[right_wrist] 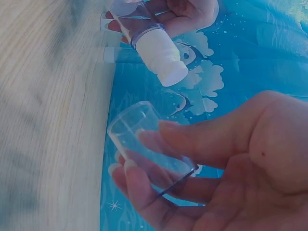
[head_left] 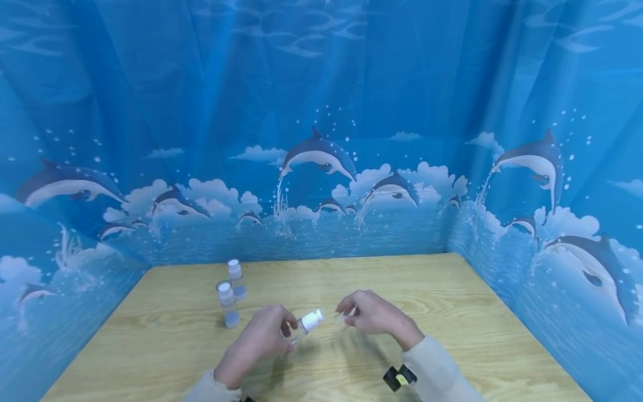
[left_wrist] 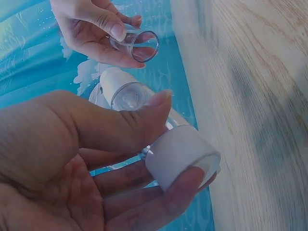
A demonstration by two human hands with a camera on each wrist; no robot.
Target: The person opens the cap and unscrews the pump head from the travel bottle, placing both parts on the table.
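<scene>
My left hand (head_left: 266, 336) grips a clear bottle with a white pump top (head_left: 312, 319), tilted so the top points up and to the right. In the left wrist view, thumb and fingers wrap around the bottle's body near its white base (left_wrist: 183, 156). A transparent cap (right_wrist: 151, 149), open at one end, is held between the thumb and fingers of my right hand (head_left: 374, 312). The cap and the pump top are apart, with a small gap between them above the table.
Two similar clear bottles with white tops, a nearer one (head_left: 228, 304) and a farther one (head_left: 234, 270), stand upright on the wooden table (head_left: 427, 357) at the left. A blue dolphin-print curtain (head_left: 321, 84) surrounds the table's back and sides.
</scene>
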